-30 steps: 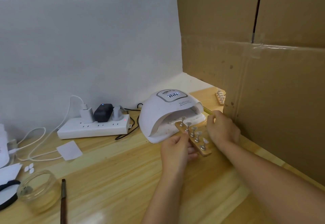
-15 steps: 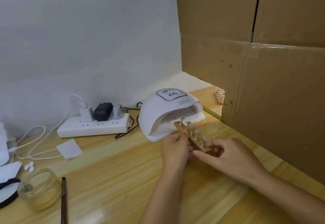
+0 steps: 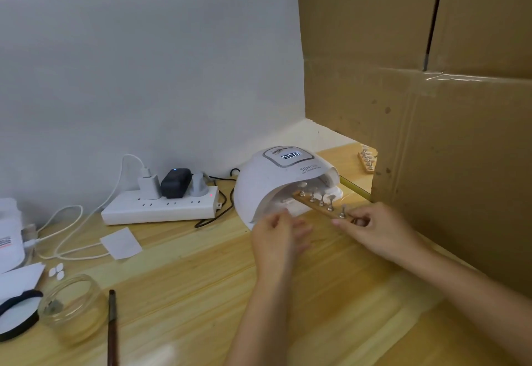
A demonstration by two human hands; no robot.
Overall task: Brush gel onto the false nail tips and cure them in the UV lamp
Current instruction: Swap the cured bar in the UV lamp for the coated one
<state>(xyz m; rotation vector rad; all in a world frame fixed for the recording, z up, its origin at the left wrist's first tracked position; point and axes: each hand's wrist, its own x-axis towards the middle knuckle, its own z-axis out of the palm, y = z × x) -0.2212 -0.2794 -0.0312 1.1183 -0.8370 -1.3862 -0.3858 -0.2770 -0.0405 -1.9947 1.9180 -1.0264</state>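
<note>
Wooden nail holder (image 3: 322,206) pinched by right hand (image 3: 380,229), left hand (image 3: 277,237) loosely curled

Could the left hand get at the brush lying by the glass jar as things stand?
Probably yes. The left hand hovers in front of the UV lamp and seems to hold nothing, and the bare wooden table between it and the brush looks free. The glass jar sits beyond the brush.

The wooden table (image 3: 201,293) carries a UV lamp (image 3: 267,184), power strip (image 3: 158,207), glass jar (image 3: 72,308) and brush (image 3: 112,328).
</note>
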